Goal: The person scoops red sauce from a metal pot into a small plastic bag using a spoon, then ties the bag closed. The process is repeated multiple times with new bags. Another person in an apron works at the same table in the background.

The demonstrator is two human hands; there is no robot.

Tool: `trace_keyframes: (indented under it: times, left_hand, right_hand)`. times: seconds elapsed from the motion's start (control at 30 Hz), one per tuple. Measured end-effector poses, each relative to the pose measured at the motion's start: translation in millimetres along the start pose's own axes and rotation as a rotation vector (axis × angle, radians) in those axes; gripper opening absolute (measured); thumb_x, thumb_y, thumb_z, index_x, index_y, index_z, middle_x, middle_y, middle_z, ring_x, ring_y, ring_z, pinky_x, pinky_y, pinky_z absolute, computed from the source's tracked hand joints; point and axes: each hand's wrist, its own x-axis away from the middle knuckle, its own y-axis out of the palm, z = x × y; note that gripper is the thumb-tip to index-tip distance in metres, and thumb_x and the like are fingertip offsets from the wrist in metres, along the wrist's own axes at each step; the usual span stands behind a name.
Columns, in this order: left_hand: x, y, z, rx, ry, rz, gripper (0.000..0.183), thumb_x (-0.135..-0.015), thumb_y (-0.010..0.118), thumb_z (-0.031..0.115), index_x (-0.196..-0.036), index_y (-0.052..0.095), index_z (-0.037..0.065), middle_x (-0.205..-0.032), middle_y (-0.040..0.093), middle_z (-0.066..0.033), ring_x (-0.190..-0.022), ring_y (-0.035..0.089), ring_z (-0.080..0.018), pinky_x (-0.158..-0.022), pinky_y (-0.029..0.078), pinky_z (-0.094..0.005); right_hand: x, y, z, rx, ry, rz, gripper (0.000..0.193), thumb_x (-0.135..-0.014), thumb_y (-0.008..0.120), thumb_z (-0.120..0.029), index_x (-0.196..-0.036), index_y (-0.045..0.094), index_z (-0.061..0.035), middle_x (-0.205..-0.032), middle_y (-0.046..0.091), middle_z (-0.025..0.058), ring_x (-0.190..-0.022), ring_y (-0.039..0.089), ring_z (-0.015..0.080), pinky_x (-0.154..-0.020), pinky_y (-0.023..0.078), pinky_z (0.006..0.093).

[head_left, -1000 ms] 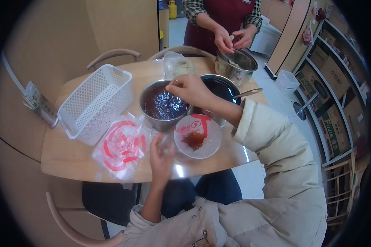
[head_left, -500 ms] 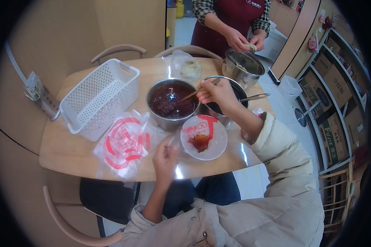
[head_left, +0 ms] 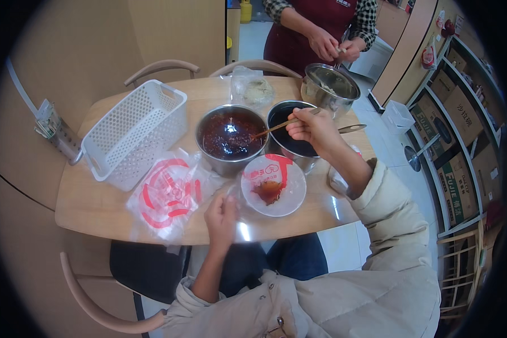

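My right hand is closed round a long thin brown-handled utensil. Its lower end dips into the dark red, oily liquid of a steel pot, so its tip is hidden. Closer to me stands a whitish bowl lined with a red-printed plastic bag, with a small pool of reddish-brown sauce inside. My left hand is beside the bowl's left edge, fingers curled together; what they hold, if anything, is unclear. Under my right wrist, a second steel pot contains dark liquid and a metal-handled ladle.
Red-printed plastic bags lie left of the pots, before a white perforated basket. A bag of pale food sits behind. Across the table, an aproned person's hands work over a steel basin. Shelves stand at right.
My right hand has shifted slightly right and down with the utensil, uncovering more of the dark-liquid pot. The other person's hands have moved slightly. My left hand stays beside the bowl.
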Motion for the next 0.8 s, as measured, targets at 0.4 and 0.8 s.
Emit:
trace_keyframes:
  times: [0.4,0.8]
  left_hand:
    - [0,6,12,0.074,-0.046,0.028,0.018,-0.098,0.057,0.015,-0.089,0.06,0.0,-0.069,0.054,0.0027,-0.059,0.049,-0.0032,-0.054,0.039,-0.0198]
    - [1,8,14,0.091,-0.035,0.045,0.016,-0.097,0.06,0.015,-0.1,0.063,0.0,-0.069,0.055,0.0026,-0.057,0.048,-0.0033,-0.051,0.038,-0.02]
  right_hand:
    - [124,-43,6,0.699,-0.803,-0.195,0.012,-0.091,0.065,-0.006,-0.099,0.066,0.0019,-0.082,0.069,0.0119,-0.069,0.066,0.0169,-0.06,0.051,0.0267]
    - [135,-47,37,0.508,-0.686,-0.061,0.016,-0.09,0.066,-0.006,-0.1,0.066,0.0063,-0.084,0.069,0.014,-0.07,0.067,0.0197,-0.063,0.055,0.0277]
